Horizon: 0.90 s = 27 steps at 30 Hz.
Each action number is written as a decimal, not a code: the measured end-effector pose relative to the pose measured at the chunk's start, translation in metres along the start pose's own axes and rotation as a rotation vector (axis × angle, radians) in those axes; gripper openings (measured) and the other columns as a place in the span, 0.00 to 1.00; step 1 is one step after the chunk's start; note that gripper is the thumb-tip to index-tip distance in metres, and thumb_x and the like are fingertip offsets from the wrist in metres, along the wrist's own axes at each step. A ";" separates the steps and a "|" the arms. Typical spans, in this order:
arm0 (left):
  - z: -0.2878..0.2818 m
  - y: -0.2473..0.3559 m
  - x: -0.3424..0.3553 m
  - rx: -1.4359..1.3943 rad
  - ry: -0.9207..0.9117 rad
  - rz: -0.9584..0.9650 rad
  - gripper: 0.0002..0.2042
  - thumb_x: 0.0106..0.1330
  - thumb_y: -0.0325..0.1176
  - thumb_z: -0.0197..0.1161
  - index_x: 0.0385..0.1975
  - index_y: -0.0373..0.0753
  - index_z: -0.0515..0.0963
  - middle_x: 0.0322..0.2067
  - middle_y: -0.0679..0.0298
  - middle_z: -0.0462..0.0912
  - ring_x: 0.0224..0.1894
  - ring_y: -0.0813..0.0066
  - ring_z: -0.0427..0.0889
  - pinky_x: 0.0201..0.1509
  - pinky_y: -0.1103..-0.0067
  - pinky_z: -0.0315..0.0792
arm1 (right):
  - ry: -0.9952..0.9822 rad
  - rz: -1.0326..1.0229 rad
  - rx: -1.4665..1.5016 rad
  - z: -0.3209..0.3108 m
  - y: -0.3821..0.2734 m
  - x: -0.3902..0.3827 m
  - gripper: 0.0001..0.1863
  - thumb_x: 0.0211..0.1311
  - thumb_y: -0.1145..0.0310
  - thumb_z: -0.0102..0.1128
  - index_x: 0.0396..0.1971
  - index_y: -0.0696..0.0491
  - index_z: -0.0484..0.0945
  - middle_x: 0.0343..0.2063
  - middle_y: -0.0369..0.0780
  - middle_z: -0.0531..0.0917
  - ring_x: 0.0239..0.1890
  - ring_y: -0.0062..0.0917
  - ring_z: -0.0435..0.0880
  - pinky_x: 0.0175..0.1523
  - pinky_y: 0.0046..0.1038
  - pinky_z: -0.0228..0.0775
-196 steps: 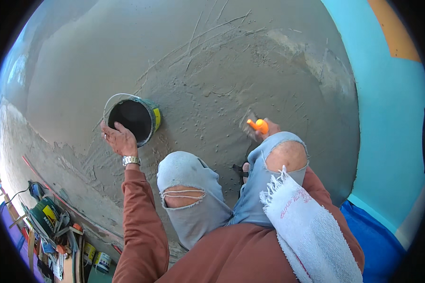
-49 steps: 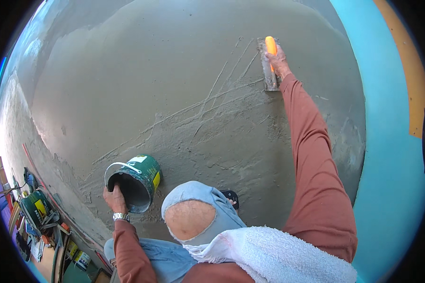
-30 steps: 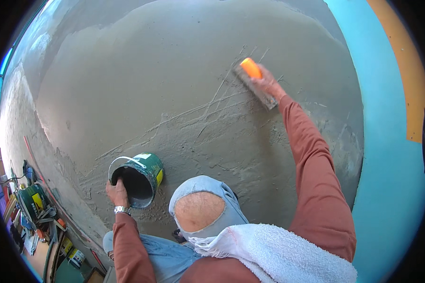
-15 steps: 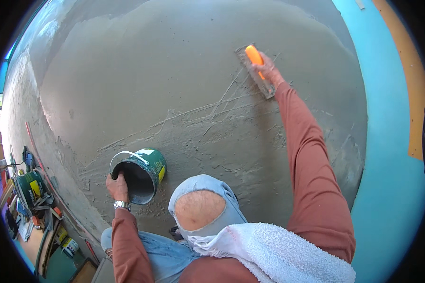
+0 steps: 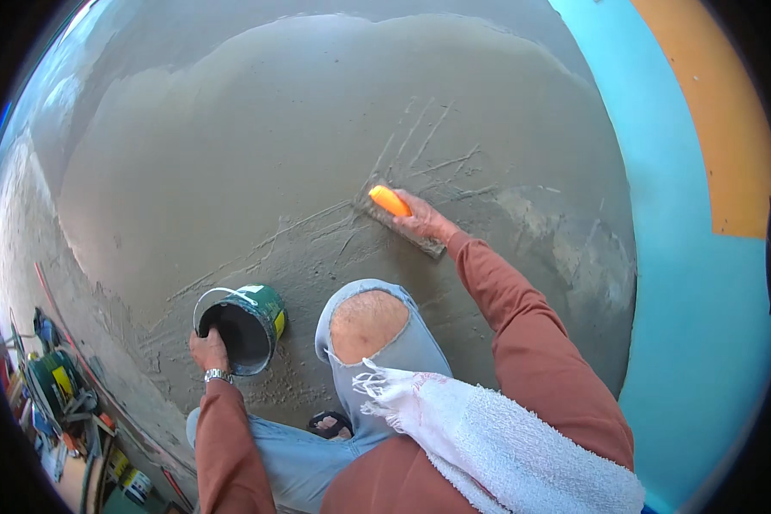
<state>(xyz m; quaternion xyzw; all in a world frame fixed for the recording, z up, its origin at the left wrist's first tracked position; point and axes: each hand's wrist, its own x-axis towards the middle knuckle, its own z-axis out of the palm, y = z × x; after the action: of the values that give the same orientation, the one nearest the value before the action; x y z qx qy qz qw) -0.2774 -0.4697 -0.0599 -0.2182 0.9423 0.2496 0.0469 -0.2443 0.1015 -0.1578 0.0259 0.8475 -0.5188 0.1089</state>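
My left hand point(image 5: 209, 349) grips the rim of a dark green bucket point(image 5: 270, 310), which is tipped so its mouth faces me; its white handle point(image 5: 224, 291) is raised. The bucket's inside is dark and I cannot make out how much it holds. Closed round the orange handle point(image 5: 390, 201) of a plastering trowel, my right hand point(image 5: 424, 218) is in front of me, right of the bucket. The trowel's flat blade point(image 5: 427, 246) lies against wet grey mortar point(image 5: 317, 128). Streaks and ridges mark the mortar around the blade.
A turquoise wall point(image 5: 668, 188) with an orange section point(image 5: 732, 120) borders the mortar on the right. At lower left lie a second green bucket point(image 5: 51, 377), assorted tools and a long thin reddish rod point(image 5: 73, 321). A white towel point(image 5: 505, 445) hangs across me, near my bent knee point(image 5: 367, 325).
My right hand has drawn the trowel back toward me and to the left, leaving fresh streaks in the mortar. My left hand still holds the bucket in nearly the same place.
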 end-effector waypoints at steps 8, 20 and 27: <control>0.023 -0.008 0.009 0.004 0.001 -0.036 0.21 0.59 0.41 0.65 0.45 0.30 0.81 0.42 0.43 0.85 0.45 0.44 0.84 0.51 0.62 0.74 | 1.079 0.372 0.265 -0.125 0.131 -0.071 0.17 0.61 0.75 0.63 0.48 0.52 0.68 0.33 0.34 0.73 0.32 0.20 0.75 0.36 0.30 0.73; 0.010 0.008 0.001 -0.057 -0.045 -0.038 0.19 0.58 0.40 0.65 0.44 0.31 0.82 0.40 0.47 0.87 0.43 0.49 0.85 0.50 0.64 0.74 | 0.651 0.248 -0.053 -0.085 0.078 -0.048 0.31 0.60 0.65 0.64 0.62 0.56 0.66 0.43 0.37 0.76 0.47 0.25 0.75 0.54 0.29 0.69; -0.001 -0.007 0.007 0.083 -0.011 -0.045 0.19 0.59 0.39 0.65 0.45 0.32 0.81 0.41 0.44 0.86 0.44 0.46 0.84 0.51 0.62 0.75 | 0.702 0.342 -0.090 -0.082 0.072 -0.063 0.24 0.60 0.67 0.64 0.55 0.54 0.69 0.40 0.37 0.77 0.42 0.25 0.77 0.52 0.32 0.72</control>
<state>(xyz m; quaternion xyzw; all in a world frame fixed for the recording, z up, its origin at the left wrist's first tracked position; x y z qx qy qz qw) -0.2806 -0.4782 -0.0633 -0.2358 0.9464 0.2106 0.0668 -0.1846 0.2110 -0.1713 0.3379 0.8386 -0.4151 -0.1015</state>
